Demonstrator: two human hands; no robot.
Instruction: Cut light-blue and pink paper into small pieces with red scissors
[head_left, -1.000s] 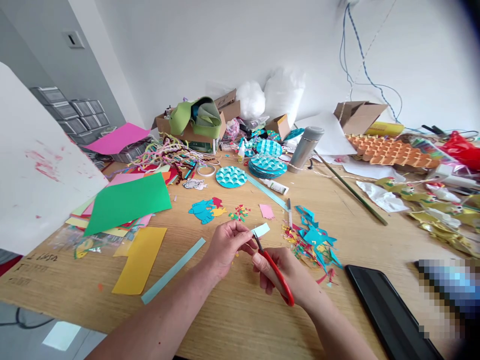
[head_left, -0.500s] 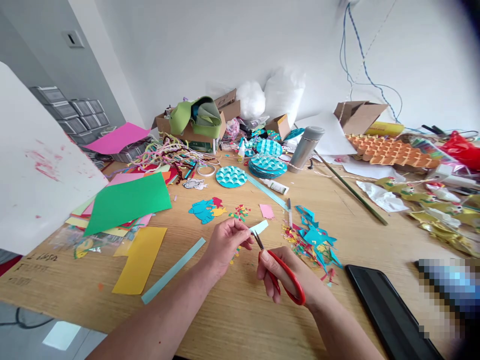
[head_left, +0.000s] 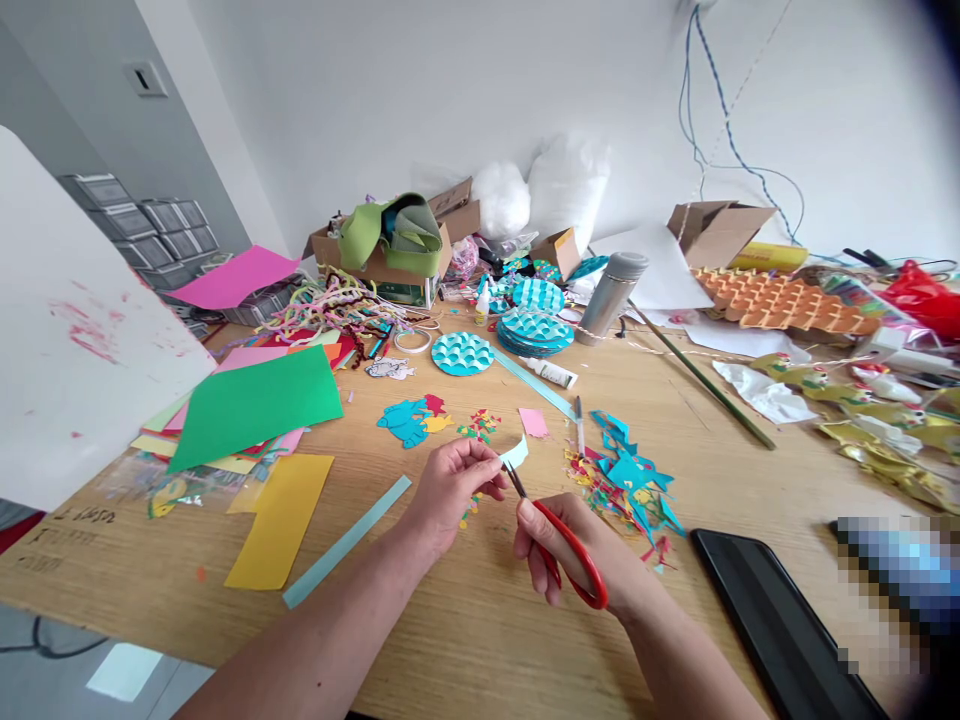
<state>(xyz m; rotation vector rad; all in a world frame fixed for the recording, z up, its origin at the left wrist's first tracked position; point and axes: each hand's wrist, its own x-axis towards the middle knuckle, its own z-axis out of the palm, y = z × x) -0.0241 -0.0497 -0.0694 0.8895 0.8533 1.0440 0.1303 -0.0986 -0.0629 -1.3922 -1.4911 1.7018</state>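
In the lower centre of the frame, the right hand [head_left: 586, 527] is curled round the red handles of the scissors [head_left: 598, 588], whose blades point up and left. Just left of it, the left hand [head_left: 454, 490] has thumb and fingers pinched together on a small pale blue paper piece [head_left: 517, 453], which juts out to the right beyond the fingertips, the blade tips right at its lower edge. A pale blue strip [head_left: 347, 541] lies left of the left forearm. Farther up, near the middle, are blue fish cutouts [head_left: 405, 422] and a scalloped disc [head_left: 463, 354].
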